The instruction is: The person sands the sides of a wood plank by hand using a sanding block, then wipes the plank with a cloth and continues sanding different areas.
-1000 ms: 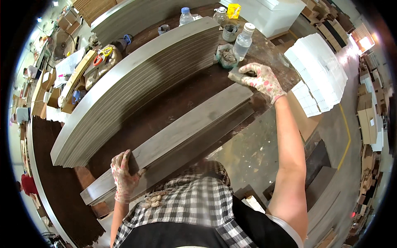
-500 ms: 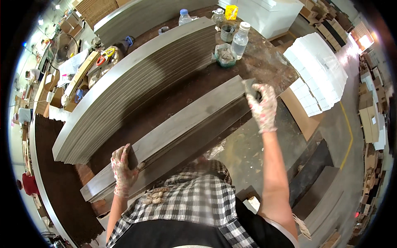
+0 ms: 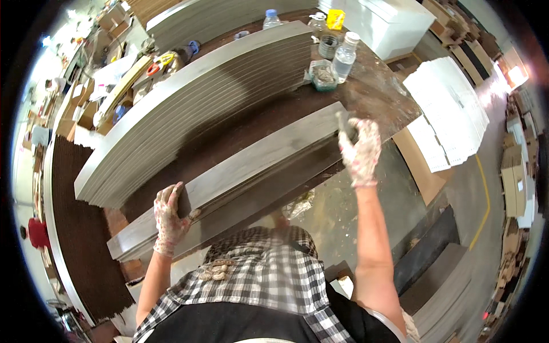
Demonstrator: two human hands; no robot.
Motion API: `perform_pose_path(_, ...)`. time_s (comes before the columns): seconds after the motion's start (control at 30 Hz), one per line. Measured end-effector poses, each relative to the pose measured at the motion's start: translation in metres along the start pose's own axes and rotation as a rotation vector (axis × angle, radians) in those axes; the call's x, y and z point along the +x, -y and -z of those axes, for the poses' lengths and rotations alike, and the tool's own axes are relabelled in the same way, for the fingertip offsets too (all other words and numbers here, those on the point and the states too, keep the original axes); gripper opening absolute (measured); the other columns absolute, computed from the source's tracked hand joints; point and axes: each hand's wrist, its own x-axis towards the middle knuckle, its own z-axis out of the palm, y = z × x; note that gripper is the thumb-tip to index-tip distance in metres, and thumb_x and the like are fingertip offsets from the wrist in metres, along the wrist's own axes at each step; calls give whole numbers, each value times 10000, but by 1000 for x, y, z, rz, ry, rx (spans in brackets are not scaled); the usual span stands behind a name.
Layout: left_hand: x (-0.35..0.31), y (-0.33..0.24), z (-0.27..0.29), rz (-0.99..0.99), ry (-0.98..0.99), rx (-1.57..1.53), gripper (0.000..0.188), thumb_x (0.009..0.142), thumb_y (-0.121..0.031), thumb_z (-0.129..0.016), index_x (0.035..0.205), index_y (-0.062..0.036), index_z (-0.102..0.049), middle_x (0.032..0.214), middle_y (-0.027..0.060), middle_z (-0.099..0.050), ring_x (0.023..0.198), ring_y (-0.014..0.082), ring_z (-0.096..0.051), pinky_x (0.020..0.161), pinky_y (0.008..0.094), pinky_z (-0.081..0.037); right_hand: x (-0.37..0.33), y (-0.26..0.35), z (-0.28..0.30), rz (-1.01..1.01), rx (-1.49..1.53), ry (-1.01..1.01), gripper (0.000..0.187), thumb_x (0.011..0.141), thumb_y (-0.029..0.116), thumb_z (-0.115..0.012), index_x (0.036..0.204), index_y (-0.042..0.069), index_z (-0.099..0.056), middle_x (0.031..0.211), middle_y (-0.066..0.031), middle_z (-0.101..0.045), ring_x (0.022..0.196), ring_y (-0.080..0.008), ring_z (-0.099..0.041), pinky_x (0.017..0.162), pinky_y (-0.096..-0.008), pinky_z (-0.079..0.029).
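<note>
A long grey board (image 3: 257,154) lies slantwise before me, with a stepped groove along its near side. My left hand (image 3: 170,220), in a white glove with a pink pattern, grips it near its left end, fingers over the top and thumb at the near edge. A dark patch beside those fingers may be shadow; I cannot tell. At the board's far right end, my right hand (image 3: 361,150), in a matching glove, is closed around a small grey block (image 3: 346,127). The block is against or very near the board's end; motion blurs it slightly.
Behind the board stands a long stack of grey boards (image 3: 200,103) on the dark table (image 3: 377,91). At the back right are a clear bottle (image 3: 344,60), a tub of greyish material (image 3: 323,77) and a yellow box (image 3: 335,19). White sheets (image 3: 449,111) are piled at right.
The whole view has shifted slightly. My right hand and the block have moved a little toward me along the board's right end. My left hand keeps its grip.
</note>
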Motion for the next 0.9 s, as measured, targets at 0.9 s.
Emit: perform_pose_path(0.9,-195,273,71,690,-235,-831,254,961,-81,-602,1187,-9,-694,1122,59,-713,1060,150,-629,978,296,-473,-194,314,-107,477,358,253,482,695,53,-825,1163,93,-714,1137,-126,-640,1015,-305,-617,894,-427,-523)
